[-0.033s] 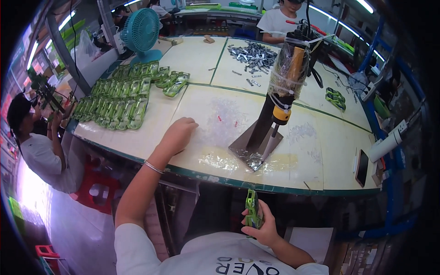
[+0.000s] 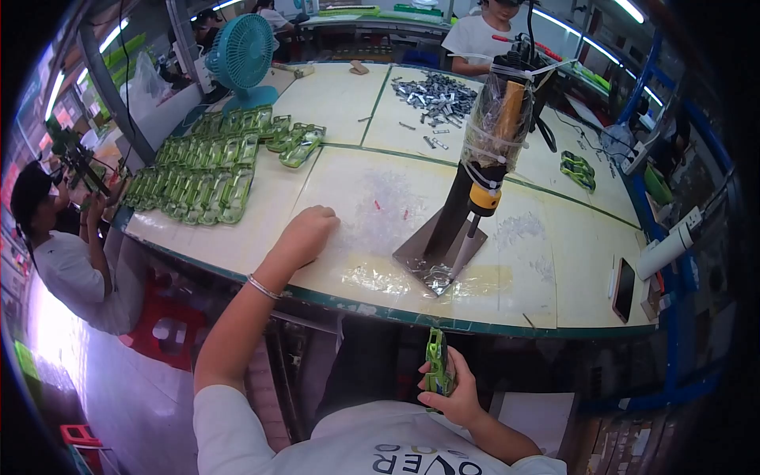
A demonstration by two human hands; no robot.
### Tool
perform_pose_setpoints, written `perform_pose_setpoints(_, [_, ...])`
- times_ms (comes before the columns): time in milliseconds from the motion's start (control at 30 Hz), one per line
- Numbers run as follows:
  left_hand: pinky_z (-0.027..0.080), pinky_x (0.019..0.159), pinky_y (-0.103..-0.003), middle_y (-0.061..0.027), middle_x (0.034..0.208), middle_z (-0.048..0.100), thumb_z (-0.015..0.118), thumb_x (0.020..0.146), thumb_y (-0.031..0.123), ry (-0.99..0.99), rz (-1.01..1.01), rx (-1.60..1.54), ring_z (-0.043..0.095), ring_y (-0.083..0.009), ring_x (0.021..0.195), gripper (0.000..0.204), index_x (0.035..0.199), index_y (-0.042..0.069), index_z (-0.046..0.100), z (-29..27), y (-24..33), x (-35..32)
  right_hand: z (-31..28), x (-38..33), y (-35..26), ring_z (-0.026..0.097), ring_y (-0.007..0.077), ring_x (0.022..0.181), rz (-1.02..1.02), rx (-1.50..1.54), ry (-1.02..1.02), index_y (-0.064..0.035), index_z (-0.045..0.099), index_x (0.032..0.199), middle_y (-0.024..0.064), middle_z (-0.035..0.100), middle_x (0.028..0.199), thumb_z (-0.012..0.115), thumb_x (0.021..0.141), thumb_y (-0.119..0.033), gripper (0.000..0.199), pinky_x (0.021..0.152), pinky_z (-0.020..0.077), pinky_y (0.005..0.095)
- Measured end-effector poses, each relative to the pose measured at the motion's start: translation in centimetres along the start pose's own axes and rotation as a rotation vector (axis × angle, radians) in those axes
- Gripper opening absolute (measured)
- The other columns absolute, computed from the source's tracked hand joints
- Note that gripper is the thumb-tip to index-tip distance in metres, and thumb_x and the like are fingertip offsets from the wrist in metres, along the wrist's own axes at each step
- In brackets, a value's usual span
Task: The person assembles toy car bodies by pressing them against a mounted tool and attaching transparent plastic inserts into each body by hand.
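My right hand (image 2: 453, 396) is down below the table's front edge, close to my body, gripping a bright green plastic frame part (image 2: 435, 362) that stands upright in it. My left hand (image 2: 307, 234) lies on the pale tabletop (image 2: 237, 237) with the fingers curled under, and I see nothing in it. It has a thin bracelet at the wrist. A few tiny red and white bits (image 2: 392, 207) lie just right of that hand. An electric screwdriver (image 2: 492, 142), wrapped in clear plastic, leans on a stand with a metal base plate (image 2: 438, 257) right of centre.
Rows of green frame parts (image 2: 202, 176) cover the table's left. A teal fan (image 2: 241, 47) and a pile of small metal pieces (image 2: 435, 89) sit further back. A phone (image 2: 623, 279) lies near the right edge. One person (image 2: 55, 253) sits at left, another (image 2: 483, 36) across.
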State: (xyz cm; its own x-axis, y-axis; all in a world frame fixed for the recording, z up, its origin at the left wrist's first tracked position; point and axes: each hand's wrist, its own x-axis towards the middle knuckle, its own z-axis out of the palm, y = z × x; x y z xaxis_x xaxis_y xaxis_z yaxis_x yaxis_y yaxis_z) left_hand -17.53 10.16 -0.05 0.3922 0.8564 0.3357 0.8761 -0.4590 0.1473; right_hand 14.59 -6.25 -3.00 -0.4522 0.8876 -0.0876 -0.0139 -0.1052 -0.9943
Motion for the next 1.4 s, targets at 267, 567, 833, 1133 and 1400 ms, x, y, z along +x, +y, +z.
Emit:
perform_pose_setpoints(267, [0.042,0.067,-0.034,-0.0112,0.07,0.05,0.053,0.06,0.0,-0.086,0.152,0.128,0.049,-0.0279,0.073,0.003,0.061,0.001,0.05,-0.8,-0.5,0.8,-1.3,-1.2,0.9,0.053,0.0137,0.076,0.045,-0.014,0.134,-0.0007,0.024,0.122,0.0098,0.049,0.094,0.067,0.061,0.0,0.075,0.069,0.0451,0.0262])
perform_pose_setpoints(567, [0.043,0.052,-0.025,-0.0086,0.059,0.057,0.057,0.063,0.006,-0.371,-0.414,-0.399,0.053,-0.0141,0.054,0.01,0.067,-0.003,0.057,-2.3,-1.7,2.2,-2.8,-1.2,-0.6,0.052,0.0124,0.076,0.013,-0.001,0.126,-0.0002,0.025,0.123,0.009,0.049,0.094,0.069,0.061,-0.003,0.076,0.068,0.0453,0.0255])
perform_pose_setpoints(833, [0.041,0.058,-0.019,-0.0032,0.071,0.054,0.054,0.074,-0.003,0.178,-0.424,-1.181,0.05,-0.008,0.063,0.013,0.086,-0.004,0.057,-4.0,9.1,-3.9,-4.9,-0.9,-3.2,0.056,0.0147,0.076,-0.182,-0.473,0.242,-0.0009,0.035,0.118,0.0111,0.054,0.092,0.073,0.057,-0.013,0.073,0.07,0.0452,0.0257])
perform_pose_setpoints(1133, [0.04,0.057,-0.02,-0.0064,0.071,0.054,0.056,0.071,-0.005,0.031,-0.132,-1.381,0.051,-0.012,0.064,0.019,0.09,-0.002,0.059,-3.5,18.8,-5.3,-4.4,-0.3,-4.4,0.055,0.0142,0.067,-0.277,-0.65,0.168,0.001,0.038,0.116,0.0098,0.056,0.088,0.074,0.053,-0.012,0.073,0.063,0.0453,0.0242])
perform_pose_setpoints(1400, [0.04,0.055,-0.024,-0.0076,0.07,0.052,0.061,0.069,0.001,0.198,0.016,-1.103,0.049,-0.0158,0.062,0.022,0.091,0.0,0.058,-2.2,21.4,-4.2,-4.2,-0.6,-4.5,0.057,0.0181,0.072,-0.345,-0.698,0.17,0.001,0.04,0.113,0.0124,0.056,0.093,0.074,0.051,-0.012,0.073,0.066,0.0466,0.0266])
